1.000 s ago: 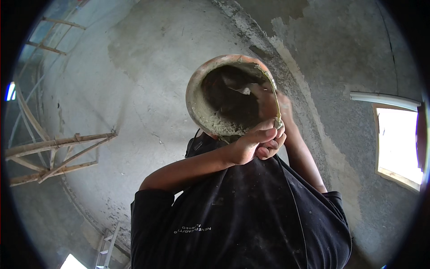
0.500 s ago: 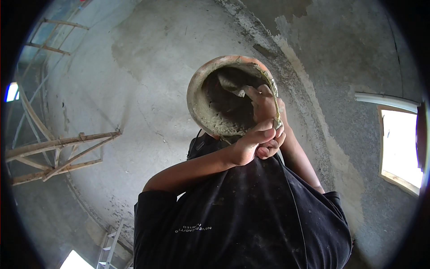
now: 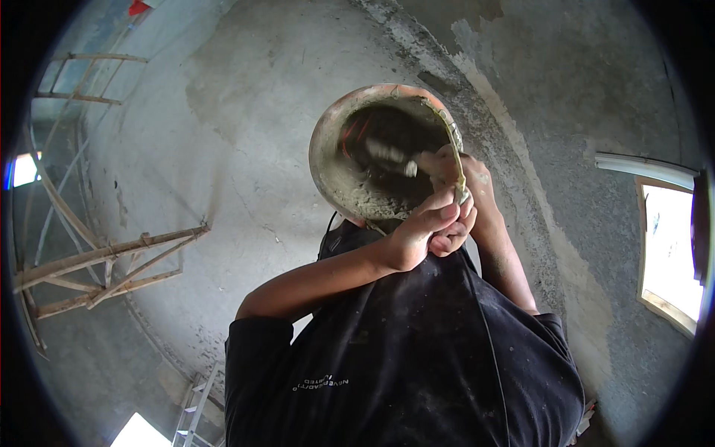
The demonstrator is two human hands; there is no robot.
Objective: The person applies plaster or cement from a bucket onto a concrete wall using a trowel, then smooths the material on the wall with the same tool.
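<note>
A round bucket point(image 3: 322, 160) with an orange-tinted, mortar-crusted rim hangs in front of my chest, its mouth facing up. My left hand point(image 3: 423, 232) is closed around the bucket's cord-like, mortar-caked handle point(image 3: 457, 160), near the right side of the rim. Over that rim reaches my right hand point(image 3: 449, 165), its fingers partly behind the handle and inside the bucket. It grips a mortar-coated trowel point(image 3: 392, 155), smeared by motion, with its grip mostly hidden. Wet grey mortar point(image 3: 372, 200) clings to the inner wall, and the bottom is in shadow.
Wooden scaffold poles point(image 3: 112, 261) stand at the left, with another timber frame point(image 3: 89, 78) farther up. A metal ladder point(image 3: 195, 410) leans at the lower left. A bright window opening point(image 3: 670, 249) is in the right wall. Below lies the stained grey concrete floor point(image 3: 246, 149).
Inside the bucket the trowel has moved down and toward the right, and my right hand has drawn back toward the rim. My left hand keeps its hold on the handle.
</note>
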